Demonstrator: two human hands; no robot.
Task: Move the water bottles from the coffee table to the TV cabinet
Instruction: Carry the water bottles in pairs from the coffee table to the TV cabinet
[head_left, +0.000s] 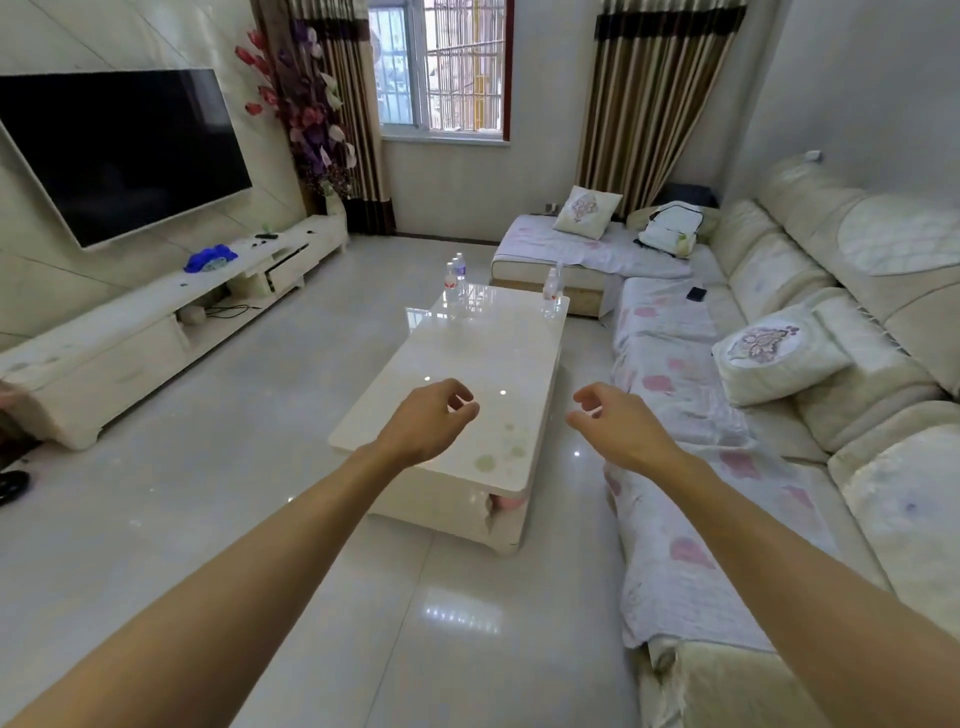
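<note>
Three clear water bottles stand upright at the far end of the glossy white coffee table (467, 364): a red-labelled bottle (450, 283) and a blue-labelled bottle (459, 269) side by side at the far left corner, and another red-labelled bottle (551, 287) at the far right corner. The long white TV cabinet (130, 332) runs along the left wall under the television. My left hand (431, 423) and my right hand (618, 428) reach forward over the near end of the table, fingers loosely curled and apart, holding nothing. Both hands are far short of the bottles.
A blue cloth (210, 258) and small dark items lie on the TV cabinet. A cream L-shaped sofa (779, 291) with cushions, a backpack (670, 228) and a dark phone (696, 294) borders the table's right and far sides. Tiled floor lies between table and cabinet. A shoe (11, 486) shows at far left.
</note>
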